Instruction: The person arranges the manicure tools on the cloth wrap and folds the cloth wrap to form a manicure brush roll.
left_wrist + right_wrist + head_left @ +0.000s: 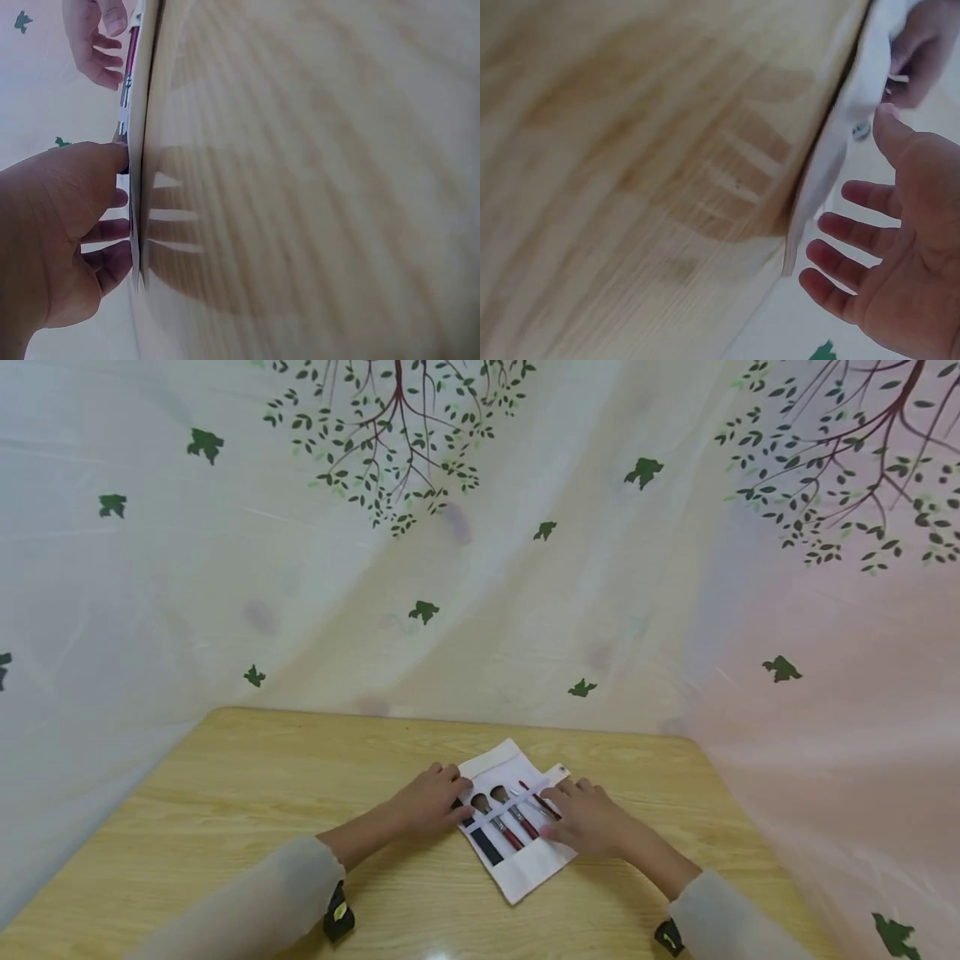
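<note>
An unfolded white fabric brush case [517, 881] lies at an angle on the table. Tucked under its strap are two makeup brushes [507, 835] with red handles and dark bristles, a slim red-tipped tool [534, 792] and, on the left, a black flat item [487, 846]. My left hand [431, 802] rests at the case's left edge, thumb and fingertips touching it beside the black item. Over the right edge is my right hand [592, 818], its fingers spread and loosely bent; in the right wrist view the thumb tip comes right up to the fabric. It partly covers the slim tools there.
The case sits on a light wooden table [300, 777] near its middle. Behind and on both sides hangs a pale curtain [480, 652] printed with leaves and branches. Each wrist wears a black device [340, 920] under a light sleeve [247, 893].
</note>
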### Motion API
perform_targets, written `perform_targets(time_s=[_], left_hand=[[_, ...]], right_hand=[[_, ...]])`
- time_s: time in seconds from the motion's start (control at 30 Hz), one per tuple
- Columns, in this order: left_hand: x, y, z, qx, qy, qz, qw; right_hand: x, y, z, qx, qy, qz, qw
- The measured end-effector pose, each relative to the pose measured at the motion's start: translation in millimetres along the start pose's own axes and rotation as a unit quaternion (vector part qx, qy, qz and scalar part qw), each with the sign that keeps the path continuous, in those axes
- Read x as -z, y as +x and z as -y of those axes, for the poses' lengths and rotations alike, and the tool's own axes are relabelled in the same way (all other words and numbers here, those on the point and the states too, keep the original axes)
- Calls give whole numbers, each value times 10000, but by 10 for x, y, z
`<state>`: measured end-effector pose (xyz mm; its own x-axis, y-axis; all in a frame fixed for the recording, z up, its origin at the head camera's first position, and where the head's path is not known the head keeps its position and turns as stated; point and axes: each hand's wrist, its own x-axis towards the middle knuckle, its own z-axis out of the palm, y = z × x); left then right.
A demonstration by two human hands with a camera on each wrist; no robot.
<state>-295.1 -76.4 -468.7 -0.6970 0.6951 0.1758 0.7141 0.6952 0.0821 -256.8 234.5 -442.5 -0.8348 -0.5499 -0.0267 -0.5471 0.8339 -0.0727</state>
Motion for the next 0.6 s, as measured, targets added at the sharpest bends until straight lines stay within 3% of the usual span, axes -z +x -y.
perform_targets(time_s=[0.2, 0.4, 0.6], left_hand=[[3, -128, -52, 123, 234, 49, 9996], [-5, -224, -124, 155, 508, -161, 9985], [33, -336, -260, 193, 706, -274, 9969]], right_hand=[[-78, -121, 227, 334, -487, -124, 9982], [-146, -181, 445, 280, -397, -119, 9987], [-204, -233, 519, 401, -363, -74, 9985]])
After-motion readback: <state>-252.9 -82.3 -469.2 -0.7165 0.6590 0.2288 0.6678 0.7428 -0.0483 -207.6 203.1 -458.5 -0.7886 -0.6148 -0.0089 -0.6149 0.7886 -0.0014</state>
